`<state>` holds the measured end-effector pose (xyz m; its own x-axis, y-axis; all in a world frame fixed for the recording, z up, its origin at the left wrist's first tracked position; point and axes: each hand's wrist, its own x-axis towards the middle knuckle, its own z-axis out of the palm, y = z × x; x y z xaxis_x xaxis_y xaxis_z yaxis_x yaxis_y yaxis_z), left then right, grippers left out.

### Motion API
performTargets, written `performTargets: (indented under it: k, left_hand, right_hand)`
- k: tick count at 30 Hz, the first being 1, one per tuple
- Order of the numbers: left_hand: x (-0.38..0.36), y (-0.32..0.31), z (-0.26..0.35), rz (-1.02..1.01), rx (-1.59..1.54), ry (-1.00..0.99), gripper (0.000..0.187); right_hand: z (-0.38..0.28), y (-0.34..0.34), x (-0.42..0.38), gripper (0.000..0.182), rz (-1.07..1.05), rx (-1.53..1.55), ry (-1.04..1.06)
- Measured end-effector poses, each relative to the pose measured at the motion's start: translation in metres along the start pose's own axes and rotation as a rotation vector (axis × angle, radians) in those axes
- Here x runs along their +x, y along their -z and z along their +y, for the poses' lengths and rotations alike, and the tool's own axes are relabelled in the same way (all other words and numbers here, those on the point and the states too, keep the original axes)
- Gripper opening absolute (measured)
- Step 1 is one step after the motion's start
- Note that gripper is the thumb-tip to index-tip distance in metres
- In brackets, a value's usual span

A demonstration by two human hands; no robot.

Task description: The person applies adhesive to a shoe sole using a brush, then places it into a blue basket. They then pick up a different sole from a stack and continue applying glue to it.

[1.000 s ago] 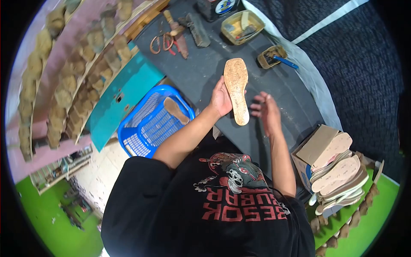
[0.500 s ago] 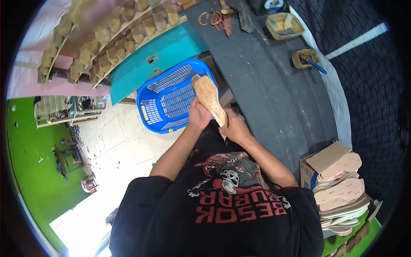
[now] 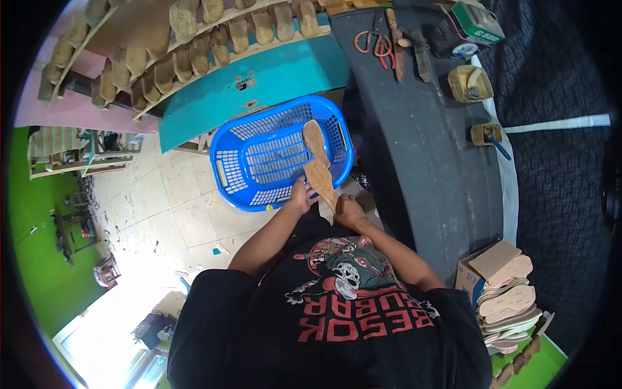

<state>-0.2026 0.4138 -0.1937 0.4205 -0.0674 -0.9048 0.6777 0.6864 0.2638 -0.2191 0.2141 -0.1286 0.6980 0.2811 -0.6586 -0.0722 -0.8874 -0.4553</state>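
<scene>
My right hand [image 3: 350, 212] is closed around the narrow end of a brown shoe sole [image 3: 320, 178], whose wide end points away from me over the basket's near edge. My left hand [image 3: 301, 197] is beside that sole, fingers apart and fingertips at its edge. Just beyond, a second brown sole [image 3: 315, 139] overlaps the inside of the blue plastic basket [image 3: 223, 139], clear of both palms; its near end is partly covered by the held sole.
To the right runs a dark worktable [image 3: 414, 129] with scissors [image 3: 383, 47], a knife [image 3: 399, 65] and small tubs [image 3: 470, 84]. Stacked insoles [image 3: 508, 305] stand by a cardboard box [image 3: 494, 259] at the lower right. Wooden shoe lasts [image 3: 238, 35] line shelves behind a teal panel [image 3: 201, 107].
The two soles, earlier overlapping in my hands, have come apart: one is now farther out over the basket. My left hand has loosened and both hands are lower. The view has shifted.
</scene>
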Motion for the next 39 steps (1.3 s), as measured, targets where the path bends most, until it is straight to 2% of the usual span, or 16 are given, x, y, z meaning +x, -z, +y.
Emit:
performTargets:
  k: [5, 8, 11, 15, 16, 18, 19, 20, 23, 24, 27, 28, 31, 32, 35, 39]
  left_hand:
    - [0.016, 0.02, 0.052, -0.111, 0.217, 0.072, 0.053]
    - [0.039, 0.031, 0.074, -0.046, 0.267, 0.114, 0.056]
    - [0.081, 0.037, 0.096, -0.098, 0.328, 0.16, 0.06]
    - [0.16, 0.053, 0.099, -0.079, 0.332, 0.16, 0.058]
    - [0.164, 0.042, 0.105, -0.059, 0.356, 0.164, 0.057]
    - [0.171, 0.015, 0.119, 0.003, 0.417, 0.144, 0.05]
    - [0.186, 0.017, 0.117, 0.0, 0.412, 0.131, 0.05]
    - [0.204, 0.017, 0.116, -0.006, 0.408, 0.12, 0.05]
    - [0.238, 0.013, 0.114, -0.011, 0.344, 0.009, 0.052]
    - [0.248, 0.01, 0.115, -0.009, 0.314, -0.04, 0.053]
    - [0.256, -0.006, 0.116, 0.107, 0.488, -0.122, 0.058]
    - [0.263, -0.004, 0.114, 0.086, 0.498, -0.069, 0.06]
    - [0.275, 0.003, 0.111, 0.008, 0.524, 0.02, 0.064]
    - [0.274, 0.004, 0.108, -0.015, 0.513, 0.037, 0.068]
    - [0.265, 0.003, 0.099, 0.062, 0.834, -0.005, 0.07]
    - [0.24, 0.024, 0.095, 0.063, 0.666, -0.053, 0.069]
  right_hand:
    - [-0.021, -0.012, 0.03, 0.06, -0.015, 0.004, -0.055]
    - [-0.039, -0.012, 0.057, 0.063, 0.02, 0.03, -0.111]
    - [-0.041, -0.019, 0.098, 0.067, -0.054, 0.041, -0.168]
    - [-0.031, -0.048, 0.143, 0.064, -0.017, 0.079, -0.093]
    - [-0.031, -0.05, 0.15, 0.063, 0.044, 0.067, -0.076]
    - [-0.041, -0.035, 0.171, 0.069, -0.043, 0.131, -0.202]
    - [-0.044, -0.034, 0.18, 0.073, -0.095, 0.168, -0.269]
    - [-0.043, -0.039, 0.19, 0.069, -0.055, 0.175, -0.281]
    - [-0.046, -0.025, 0.212, 0.074, 0.071, 0.183, -0.298]
    - [-0.045, -0.018, 0.223, 0.076, 0.039, 0.189, -0.311]
    - [-0.009, -0.05, 0.26, 0.074, 0.162, 0.199, -0.22]
    - [-0.001, -0.056, 0.269, 0.08, 0.152, 0.262, -0.196]
    - [0.02, -0.07, 0.275, 0.081, 0.209, 0.121, -0.096]
    - [0.022, -0.072, 0.277, 0.084, 0.172, 0.18, -0.137]
    - [0.014, -0.074, 0.265, 0.077, 0.116, 0.255, -0.271]
    - [0.005, -0.051, 0.205, 0.058, 0.184, 0.217, 0.16]
